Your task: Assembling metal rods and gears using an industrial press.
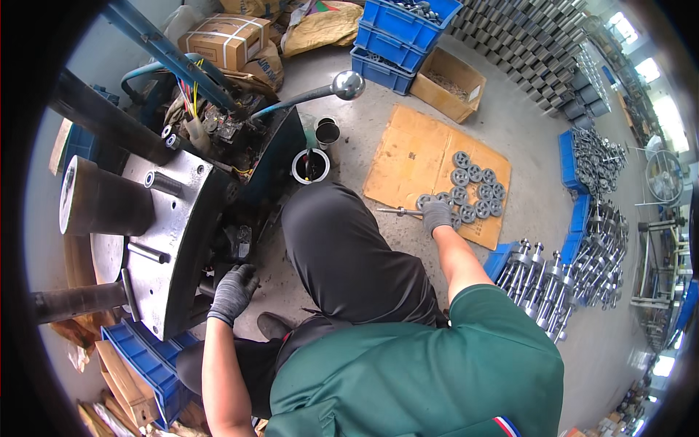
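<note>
My right hand (437, 215), in a grey glove, is closed around a stepped metal shaft (399, 211) that points left, just above the cardboard edge. Right behind those fingers lies a grey spoked wheel (424, 199); whether the hand touches it I cannot tell. Several more such wheels (482, 210) lie flat in a cluster on the flattened cardboard (405, 156). My left hand (234, 293), gloved too, hangs beside the steel machine plate (175, 240), fingers loosely bent and apart, with nothing visible in them.
A ball-ended lever (348, 85) sticks out from the machine at upper left. Two round cans (311, 166) stand on the floor. Metal shafts (539, 280) fill bins at right. Stacked blue crates (393, 44) and an open carton (448, 84) stand at the back.
</note>
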Motion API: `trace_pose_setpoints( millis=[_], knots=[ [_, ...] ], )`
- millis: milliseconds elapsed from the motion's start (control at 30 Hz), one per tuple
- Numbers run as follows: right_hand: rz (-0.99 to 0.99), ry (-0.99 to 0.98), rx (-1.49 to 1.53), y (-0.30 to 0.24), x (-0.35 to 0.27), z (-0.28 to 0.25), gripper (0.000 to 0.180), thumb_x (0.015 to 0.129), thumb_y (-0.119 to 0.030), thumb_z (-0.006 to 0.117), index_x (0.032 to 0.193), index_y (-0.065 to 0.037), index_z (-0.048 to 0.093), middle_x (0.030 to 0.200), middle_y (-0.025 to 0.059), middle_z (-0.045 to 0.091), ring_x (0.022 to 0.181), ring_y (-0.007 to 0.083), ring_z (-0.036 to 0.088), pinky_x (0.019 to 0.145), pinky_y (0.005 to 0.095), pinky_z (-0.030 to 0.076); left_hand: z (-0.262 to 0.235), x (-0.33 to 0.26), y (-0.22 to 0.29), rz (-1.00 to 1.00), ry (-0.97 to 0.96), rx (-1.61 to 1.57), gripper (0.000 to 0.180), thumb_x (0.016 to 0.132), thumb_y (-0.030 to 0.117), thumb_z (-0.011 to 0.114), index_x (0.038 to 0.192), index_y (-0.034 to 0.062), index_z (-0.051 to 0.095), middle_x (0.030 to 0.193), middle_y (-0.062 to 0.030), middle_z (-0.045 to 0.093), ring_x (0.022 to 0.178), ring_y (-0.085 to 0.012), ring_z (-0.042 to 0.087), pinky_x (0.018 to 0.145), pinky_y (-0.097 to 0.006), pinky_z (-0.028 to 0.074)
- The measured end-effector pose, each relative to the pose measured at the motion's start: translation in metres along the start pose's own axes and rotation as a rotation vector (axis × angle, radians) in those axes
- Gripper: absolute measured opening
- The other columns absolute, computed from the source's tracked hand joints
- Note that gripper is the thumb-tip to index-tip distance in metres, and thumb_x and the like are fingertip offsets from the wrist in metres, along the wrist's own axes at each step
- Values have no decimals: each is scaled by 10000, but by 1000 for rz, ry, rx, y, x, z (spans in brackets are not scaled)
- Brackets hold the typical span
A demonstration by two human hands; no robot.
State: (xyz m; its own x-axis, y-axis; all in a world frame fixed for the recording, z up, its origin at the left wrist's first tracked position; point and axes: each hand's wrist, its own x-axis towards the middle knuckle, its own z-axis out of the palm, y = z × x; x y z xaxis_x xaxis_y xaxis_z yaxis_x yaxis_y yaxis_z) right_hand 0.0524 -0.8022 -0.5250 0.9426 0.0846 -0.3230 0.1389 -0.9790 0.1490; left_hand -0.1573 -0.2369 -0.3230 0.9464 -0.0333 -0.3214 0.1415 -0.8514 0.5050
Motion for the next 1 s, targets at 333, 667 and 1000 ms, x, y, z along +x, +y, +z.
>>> trace_pose_setpoints(
  millis=[333, 667, 1000],
  knots=[
    [-103, -104, -187, 38, 26, 13, 314, 970, -229, 594, 1231, -147, 747, 1296, 79, 735, 1161, 296, 716, 968, 495, 556, 3, 13, 9, 12, -41, 18, 354, 903, 186, 724, 1219, 33, 680, 1143, -218, 691, 1046, -412, 680, 916, -486, 554],
    [-117, -380, 229, -12, 39, -24, 366, 871, -242, 592, 1187, -119, 730, 1126, 196, 755, 1047, 350, 737, 911, 466, 571, -17, -3, 19, -28, -9, 135, 365, 955, 334, 649, 1202, 70, 696, 1137, -215, 711, 1066, -401, 680, 947, -499, 536],
    [-670, -145, 531, -177, 93, -250, 413, 861, -421, 762, 1064, -62, 768, 993, 221, 755, 968, 360, 739, 860, 434, 557, -39, 0, 47, 98, 191, 15, 439, 972, 345, 658, 1316, 73, 642, 1211, -228, 656, 1134, -425, 636, 1000, -504, 517]
  ],
)
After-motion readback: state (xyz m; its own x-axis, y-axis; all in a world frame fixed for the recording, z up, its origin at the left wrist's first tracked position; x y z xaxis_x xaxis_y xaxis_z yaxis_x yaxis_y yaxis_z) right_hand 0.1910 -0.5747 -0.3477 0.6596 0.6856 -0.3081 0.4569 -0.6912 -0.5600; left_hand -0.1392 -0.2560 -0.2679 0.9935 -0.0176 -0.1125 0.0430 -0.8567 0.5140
